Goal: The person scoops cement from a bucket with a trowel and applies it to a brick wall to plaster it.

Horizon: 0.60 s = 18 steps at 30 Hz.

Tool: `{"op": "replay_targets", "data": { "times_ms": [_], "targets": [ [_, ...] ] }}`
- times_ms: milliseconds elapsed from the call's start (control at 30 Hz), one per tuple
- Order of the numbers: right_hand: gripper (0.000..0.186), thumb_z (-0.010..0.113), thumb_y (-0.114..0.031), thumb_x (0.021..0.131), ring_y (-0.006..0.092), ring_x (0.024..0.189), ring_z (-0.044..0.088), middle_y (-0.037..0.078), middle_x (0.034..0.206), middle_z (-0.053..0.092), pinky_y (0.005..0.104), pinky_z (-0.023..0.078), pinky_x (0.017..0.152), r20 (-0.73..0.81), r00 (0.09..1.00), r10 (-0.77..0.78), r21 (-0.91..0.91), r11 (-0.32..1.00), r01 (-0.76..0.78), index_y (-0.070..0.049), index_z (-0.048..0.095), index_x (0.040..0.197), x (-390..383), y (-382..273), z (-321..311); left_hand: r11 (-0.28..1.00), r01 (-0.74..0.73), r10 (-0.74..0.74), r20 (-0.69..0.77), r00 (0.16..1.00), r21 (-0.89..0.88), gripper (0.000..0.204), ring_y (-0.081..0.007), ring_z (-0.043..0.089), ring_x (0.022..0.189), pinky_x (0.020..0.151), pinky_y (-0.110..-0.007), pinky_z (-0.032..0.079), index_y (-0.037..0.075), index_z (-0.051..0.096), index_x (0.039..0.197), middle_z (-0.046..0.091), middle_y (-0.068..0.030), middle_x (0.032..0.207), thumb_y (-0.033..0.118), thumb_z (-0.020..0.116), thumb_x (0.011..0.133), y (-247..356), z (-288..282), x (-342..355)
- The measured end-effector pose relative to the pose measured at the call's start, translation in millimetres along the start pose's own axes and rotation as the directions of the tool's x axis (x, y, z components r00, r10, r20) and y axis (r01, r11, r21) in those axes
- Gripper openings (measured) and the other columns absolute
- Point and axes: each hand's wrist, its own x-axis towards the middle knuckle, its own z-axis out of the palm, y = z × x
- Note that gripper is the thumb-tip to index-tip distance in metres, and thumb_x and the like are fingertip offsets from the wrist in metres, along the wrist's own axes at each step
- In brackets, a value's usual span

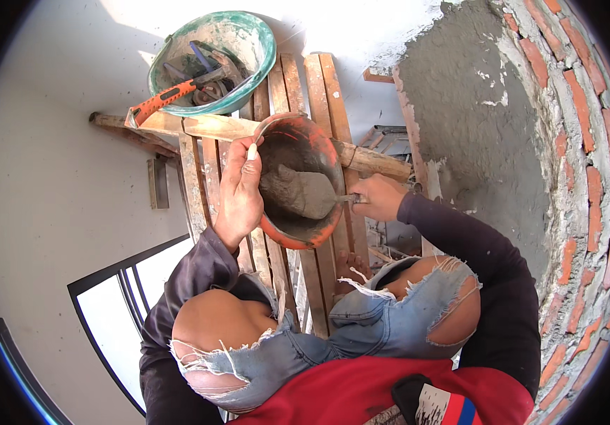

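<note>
My left hand (242, 188) grips the rim of an orange-red bowl (298, 239), with its thumb over the edge. Wet grey mortar (287, 191) lies inside the bowl, which is tilted toward me. At the bowl's right rim, my right hand (378, 197) is closed around the handle of a trowel (348, 199). The trowel's blade is in the bowl, coated or covered with mortar, so its outline is hard to make out.
Wooden slats (319, 92) form the platform under the bowl, crossed by a round pole (372, 161). A green basin (266, 35) holds tools, with an orange-handled hammer (167, 99) across its rim. Fresh plaster (475, 120) and bare brick (579, 106) cover the right wall.
</note>
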Motion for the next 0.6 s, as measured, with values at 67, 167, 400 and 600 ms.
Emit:
{"op": "replay_targets", "data": {
  "times_ms": [67, 167, 400, 600],
  "targets": [
    [0.021, 0.067, -0.025, 0.081, 0.0409, 0.082, 0.066, 0.02, 0.082, 0.068, 0.0503, 0.051, 0.075, -0.092, 0.996, 0.002, 0.161, 0.987, 0.013, -0.008, 0.07, 0.093, -8.5, -2.3, 3.7, 0.997, 0.057, -0.055, 0.037, 0.998, -0.049, 0.029, -0.0172, 0.048, 0.111, 0.099, -0.031, 0.037, 0.002, 0.048, 0.127, 0.055, -0.0097, 0.119, 0.021, 0.039, 0.106, -2.2, -8.4, -0.8],
    [0.022, 0.067, -0.025, 0.081, 0.0417, 0.08, 0.065, 0.021, 0.078, 0.067, 0.0519, 0.05, 0.073, -0.174, 0.975, 0.14, 0.079, 0.989, -0.128, -0.007, 0.069, 0.093, -10.7, -7.4, 10.3, 0.996, 0.066, -0.064, 0.034, 0.997, -0.061, 0.03, -0.0165, 0.048, 0.112, 0.1, -0.03, 0.036, 0.002, 0.048, 0.127, 0.055, -0.0095, 0.12, 0.021, 0.038, 0.106, -3.6, -2.2, 0.3],
    [0.022, 0.065, -0.024, 0.082, 0.0419, 0.073, 0.063, 0.021, 0.071, 0.063, 0.0522, 0.049, 0.068, -0.396, 0.914, 0.092, -0.08, 0.988, -0.134, -0.003, 0.063, 0.083, -33.7, -16.3, -10.8, 0.944, 0.18, -0.159, 0.097, 0.983, -0.276, 0.026, -0.0104, 0.045, 0.109, 0.099, -0.025, 0.033, 0.003, 0.048, 0.126, 0.052, -0.003, 0.115, 0.015, 0.047, 0.103, 7.4, -4.0, 4.5],
    [0.027, 0.068, -0.027, 0.087, 0.034, 0.065, 0.063, 0.017, 0.071, 0.065, 0.0389, 0.051, 0.062, -0.35, 0.933, 0.078, 0.136, 0.99, -0.032, -0.001, 0.066, 0.093, -116.4, -35.9, -104.2, 0.938, 0.272, -0.258, 0.089, 0.962, -0.214, 0.032, -0.0123, 0.044, 0.119, 0.104, -0.026, 0.031, 0.0, 0.047, 0.127, 0.05, -0.0073, 0.128, 0.01, 0.051, 0.097, 35.1, -12.2, 4.8]
  ]
}}
